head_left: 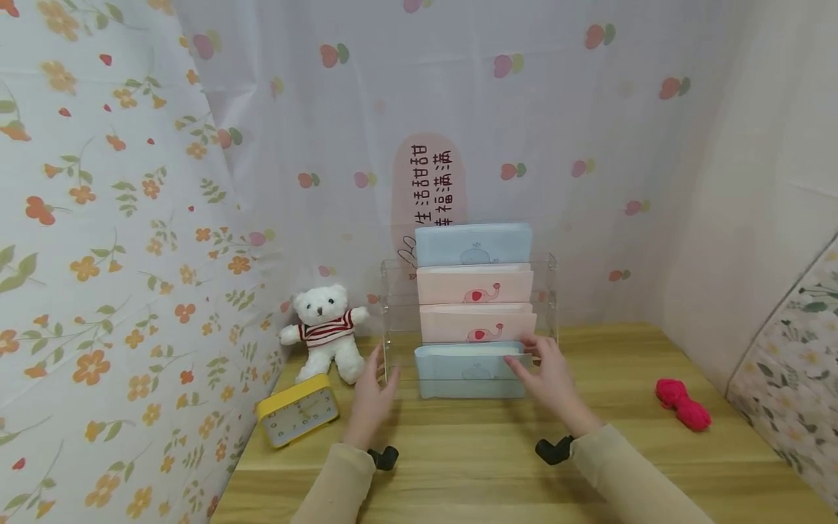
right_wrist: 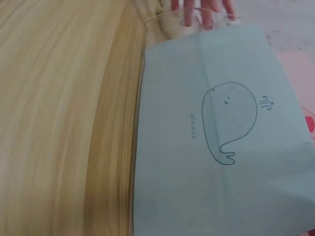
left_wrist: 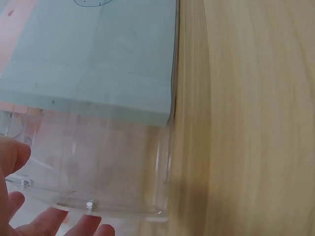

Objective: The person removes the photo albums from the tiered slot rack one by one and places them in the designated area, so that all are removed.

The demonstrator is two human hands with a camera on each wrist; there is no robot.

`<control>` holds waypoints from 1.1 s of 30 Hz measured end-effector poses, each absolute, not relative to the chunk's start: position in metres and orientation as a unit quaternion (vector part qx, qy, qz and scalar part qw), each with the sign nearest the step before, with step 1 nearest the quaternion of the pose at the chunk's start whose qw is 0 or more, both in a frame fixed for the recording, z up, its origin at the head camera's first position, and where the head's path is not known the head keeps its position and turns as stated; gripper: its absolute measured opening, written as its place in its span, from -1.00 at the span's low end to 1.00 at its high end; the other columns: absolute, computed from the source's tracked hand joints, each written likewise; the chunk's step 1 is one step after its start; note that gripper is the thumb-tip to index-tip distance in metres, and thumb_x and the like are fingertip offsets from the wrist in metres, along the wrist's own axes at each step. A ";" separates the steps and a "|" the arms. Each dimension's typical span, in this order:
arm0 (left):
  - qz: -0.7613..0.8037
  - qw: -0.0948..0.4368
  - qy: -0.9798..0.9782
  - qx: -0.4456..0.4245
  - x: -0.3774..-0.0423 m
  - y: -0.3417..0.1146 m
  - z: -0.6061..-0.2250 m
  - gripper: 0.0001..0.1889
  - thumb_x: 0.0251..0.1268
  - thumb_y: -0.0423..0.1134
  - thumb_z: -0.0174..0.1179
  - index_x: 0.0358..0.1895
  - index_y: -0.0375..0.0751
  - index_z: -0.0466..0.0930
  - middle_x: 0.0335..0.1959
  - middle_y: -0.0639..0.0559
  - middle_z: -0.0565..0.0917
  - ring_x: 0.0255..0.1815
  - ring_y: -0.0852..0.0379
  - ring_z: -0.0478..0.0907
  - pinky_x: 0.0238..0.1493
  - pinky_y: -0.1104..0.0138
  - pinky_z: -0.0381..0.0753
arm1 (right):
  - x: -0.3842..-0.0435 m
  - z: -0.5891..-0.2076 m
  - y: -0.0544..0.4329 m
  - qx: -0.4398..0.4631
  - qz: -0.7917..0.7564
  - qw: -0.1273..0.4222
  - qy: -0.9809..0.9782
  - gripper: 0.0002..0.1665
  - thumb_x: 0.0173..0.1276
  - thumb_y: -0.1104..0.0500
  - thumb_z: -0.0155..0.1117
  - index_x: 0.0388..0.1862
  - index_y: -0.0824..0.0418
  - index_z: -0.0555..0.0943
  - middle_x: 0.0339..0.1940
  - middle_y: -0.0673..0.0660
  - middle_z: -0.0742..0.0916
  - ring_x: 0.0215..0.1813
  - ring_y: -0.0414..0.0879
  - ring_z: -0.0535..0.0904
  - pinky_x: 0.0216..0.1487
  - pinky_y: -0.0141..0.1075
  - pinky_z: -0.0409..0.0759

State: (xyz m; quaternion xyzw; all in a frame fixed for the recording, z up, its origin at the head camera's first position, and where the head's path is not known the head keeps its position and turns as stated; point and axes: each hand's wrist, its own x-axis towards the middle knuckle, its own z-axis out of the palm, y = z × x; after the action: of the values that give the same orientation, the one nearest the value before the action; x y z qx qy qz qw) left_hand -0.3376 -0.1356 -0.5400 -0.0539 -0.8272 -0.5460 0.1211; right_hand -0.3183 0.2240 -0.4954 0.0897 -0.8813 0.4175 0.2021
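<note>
A clear plastic tiered rack (head_left: 552, 291) holds several flat, soft-looking packets, whose exact kind I cannot tell. At the front is a light blue packet (head_left: 468, 375) with a whale drawing (right_wrist: 230, 123). Behind it rise two pink elephant-print packets (head_left: 439, 285) and another blue packet (head_left: 439, 247). My left hand (head_left: 372, 400) is at the rack's left end, thumb (left_wrist: 15, 155) and fingers spread around its edge. My right hand (head_left: 553, 380) is at the front packet's right end, thumb and fingers apart; its contact is unclear, and the right wrist view barely shows it.
A white teddy bear (head_left: 327, 331) in a striped sweater sits left of the rack. In front of it stands a yellow alarm clock (head_left: 297, 411). A bright pink yarn bundle (head_left: 683, 404) lies at right on the wooden table (head_left: 458, 466). Printed curtains (head_left: 556, 145) hang behind.
</note>
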 end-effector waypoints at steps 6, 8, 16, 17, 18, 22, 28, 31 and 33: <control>-0.570 0.127 -0.811 -0.031 -0.337 -0.129 -0.552 -0.37 0.77 -0.09 0.16 0.75 -0.01 0.26 0.68 -0.34 0.42 0.57 -0.40 0.52 0.52 -0.18 0.61 | -0.322 -0.501 0.219 0.070 0.439 0.224 -0.867 -0.33 0.52 0.09 0.54 0.42 0.37 0.51 0.24 0.36 0.64 0.18 0.22 0.67 0.27 0.14 0.74; -0.569 0.134 -0.811 -0.025 -0.338 -0.129 -0.556 -0.39 0.76 -0.13 0.16 0.74 -0.02 0.30 0.67 -0.32 0.45 0.55 -0.41 0.55 0.48 -0.19 0.64 | -0.324 -0.502 0.218 0.069 0.433 0.232 -0.869 -0.35 0.52 0.08 0.55 0.40 0.37 0.53 0.24 0.36 0.68 0.16 0.22 0.68 0.25 0.08 0.75; -0.559 0.191 -0.805 -0.048 -0.361 -0.144 -0.598 -0.48 0.73 -0.11 0.20 0.63 -0.04 0.50 0.49 -0.29 0.66 0.27 -0.28 0.77 0.10 0.04 0.86 | -0.329 -0.513 0.209 0.074 0.448 0.235 -0.859 -0.47 0.49 0.11 0.57 0.30 0.31 0.64 0.34 0.35 0.75 0.37 0.31 0.65 0.41 0.25 0.65; -0.558 0.198 -0.804 -0.051 -0.363 -0.145 -0.603 -0.49 0.73 -0.08 0.21 0.61 -0.04 0.52 0.47 -0.27 0.68 0.24 -0.23 0.79 0.06 0.11 0.86 | -0.330 -0.515 0.208 0.074 0.455 0.233 -0.856 -0.48 0.48 0.11 0.58 0.30 0.29 0.65 0.36 0.33 0.75 0.44 0.32 0.63 0.48 0.28 0.60; -0.561 0.198 -0.802 -0.050 -0.364 -0.146 -0.605 -0.49 0.72 -0.06 0.21 0.59 -0.06 0.55 0.46 -0.26 0.69 0.23 -0.22 0.80 0.06 0.11 0.87 | -0.330 -0.516 0.207 0.075 0.463 0.232 -0.852 -0.49 0.47 0.12 0.59 0.28 0.28 0.67 0.37 0.32 0.76 0.48 0.31 0.62 0.53 0.31 0.56; -0.596 0.177 -0.782 -0.043 -0.349 -0.142 -0.591 -0.50 0.72 -0.10 0.19 0.52 -0.29 0.58 0.36 -0.34 0.74 0.27 -0.37 0.76 0.19 -0.08 0.83 | -0.332 -0.520 0.203 0.068 0.486 0.229 -0.841 -0.54 0.44 0.15 0.61 0.25 0.22 0.72 0.36 0.27 0.78 0.52 0.25 0.60 0.61 0.24 0.48; -0.594 0.150 -0.790 -0.018 -0.342 -0.140 -0.584 -0.51 0.77 -0.12 0.17 0.52 -0.35 0.56 0.31 -0.27 0.79 0.29 -0.27 0.78 0.25 0.01 0.81 | -0.333 -0.519 0.199 0.040 0.497 0.222 -0.838 -0.60 0.44 0.16 0.61 0.19 0.22 0.77 0.31 0.27 0.81 0.49 0.22 0.63 0.48 -0.23 0.48; -0.597 0.155 -0.787 -0.020 -0.343 -0.142 -0.586 -0.51 0.75 -0.09 0.18 0.51 -0.32 0.59 0.30 -0.27 0.79 0.28 -0.27 0.78 0.25 0.01 0.81 | -0.333 -0.518 0.196 0.020 0.513 0.214 -0.831 -0.63 0.44 0.16 0.61 0.16 0.23 0.78 0.29 0.27 0.82 0.47 0.20 0.64 0.39 -0.41 0.42; -0.599 0.171 -0.782 -0.031 -0.344 -0.143 -0.588 -0.50 0.74 -0.04 0.19 0.48 -0.30 0.62 0.26 -0.27 0.81 0.24 -0.26 0.80 0.21 0.03 0.83 | -0.333 -0.518 0.194 0.005 0.519 0.214 -0.827 -0.65 0.43 0.16 0.62 0.12 0.23 0.79 0.26 0.26 0.83 0.44 0.15 0.65 0.33 -0.45 0.41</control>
State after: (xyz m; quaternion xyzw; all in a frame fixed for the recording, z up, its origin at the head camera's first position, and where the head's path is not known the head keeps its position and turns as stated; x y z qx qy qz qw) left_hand -0.3437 -0.1427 -0.5884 -0.0306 -0.7820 -0.5986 0.1707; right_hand -0.3334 0.1942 -0.5178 0.0054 -0.8274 0.5194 0.2135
